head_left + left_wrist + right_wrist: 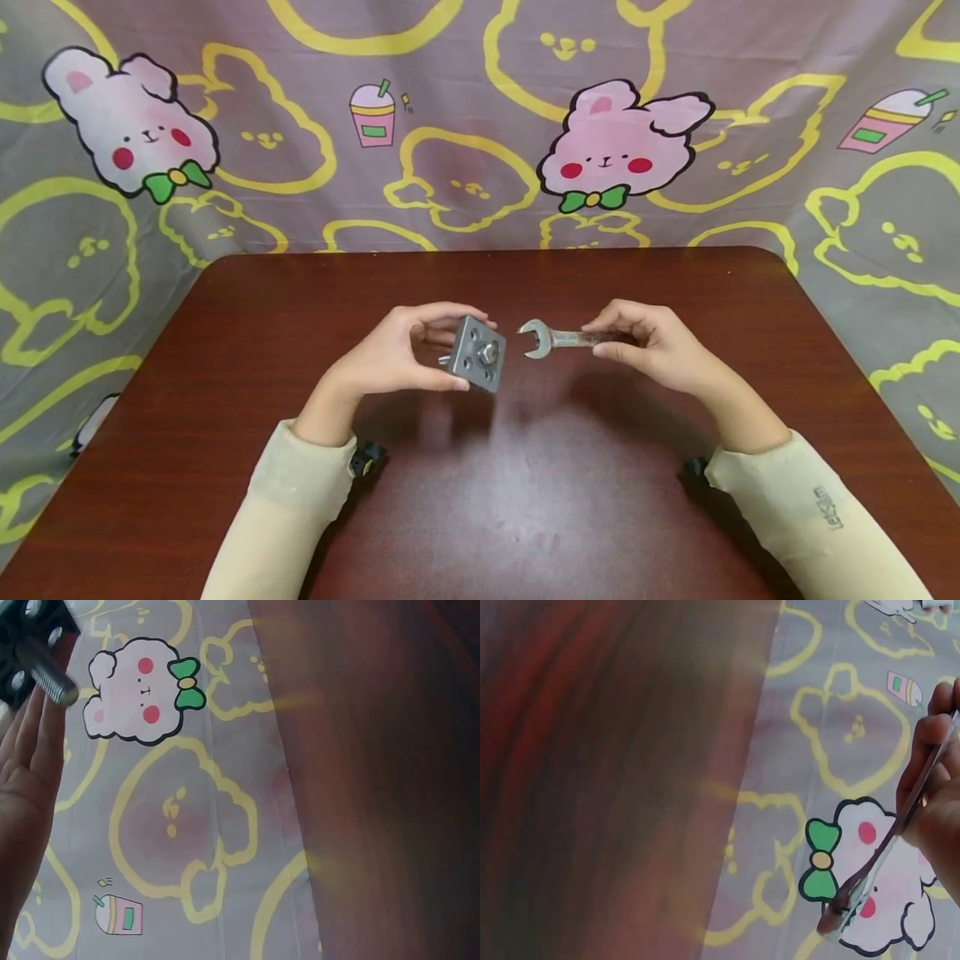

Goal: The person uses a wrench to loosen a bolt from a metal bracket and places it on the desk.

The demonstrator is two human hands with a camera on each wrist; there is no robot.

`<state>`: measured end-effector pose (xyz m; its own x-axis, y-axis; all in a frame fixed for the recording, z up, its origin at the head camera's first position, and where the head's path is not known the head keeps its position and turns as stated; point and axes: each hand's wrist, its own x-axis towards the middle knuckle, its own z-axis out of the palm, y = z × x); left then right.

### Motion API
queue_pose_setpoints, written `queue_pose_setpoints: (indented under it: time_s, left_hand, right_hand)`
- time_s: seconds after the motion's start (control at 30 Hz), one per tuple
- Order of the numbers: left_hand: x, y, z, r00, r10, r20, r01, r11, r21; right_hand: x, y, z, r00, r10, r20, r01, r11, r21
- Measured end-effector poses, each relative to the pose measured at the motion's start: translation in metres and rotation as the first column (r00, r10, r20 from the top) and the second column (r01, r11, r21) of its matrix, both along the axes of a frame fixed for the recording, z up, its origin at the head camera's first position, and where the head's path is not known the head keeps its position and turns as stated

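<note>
A square grey metal plate (478,367) with several holes is held by its edges between the thumb and fingers of my left hand (386,354). A bolt (490,353) passes through its middle, with a hex head or nut on the side facing right. In the left wrist view the bolt's threaded shank (51,676) sticks out of the plate's other side. My right hand (663,346) pinches a silver open-end wrench (566,338) by its handle. The wrench's open end points left at the plate, a small gap apart. Both hands are above the table.
The dark reddish-brown table (510,517) reaches back to a hanging cloth (450,100) printed with rabbits and yellow outlines. Dark wrist devices, the left one (367,458) and the right one (696,471), sit at the cream sleeves' cuffs.
</note>
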<state>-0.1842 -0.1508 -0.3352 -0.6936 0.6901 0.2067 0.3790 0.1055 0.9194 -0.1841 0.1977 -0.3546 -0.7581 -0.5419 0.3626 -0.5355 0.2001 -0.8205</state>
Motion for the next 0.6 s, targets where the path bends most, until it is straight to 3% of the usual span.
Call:
queue_pose_setpoints:
  time_s: [0.1,0.2,0.37,0.6]
  left_hand:
    - [0.000,0.004,-0.002,0.994,0.098,-0.056,-0.094,0.994,0.063]
    - [0.001,0.008,-0.003,0.975,0.190,-0.116,-0.179,0.978,0.104]
    - [0.003,0.014,-0.006,0.927,0.326,-0.187,-0.298,0.940,0.167]
    - [0.002,0.021,-0.008,0.854,0.446,-0.268,-0.384,0.888,0.253]
  right_hand:
    - [0.005,-0.004,-0.003,0.996,-0.061,0.067,0.064,0.997,-0.040]
    - [0.012,-0.013,-0.008,0.984,-0.121,0.133,0.133,0.988,-0.081]
    - [0.024,-0.035,-0.013,0.954,-0.185,0.237,0.221,0.965,-0.138]
    - [0.030,-0.057,-0.014,0.928,-0.203,0.312,0.271,0.944,-0.191]
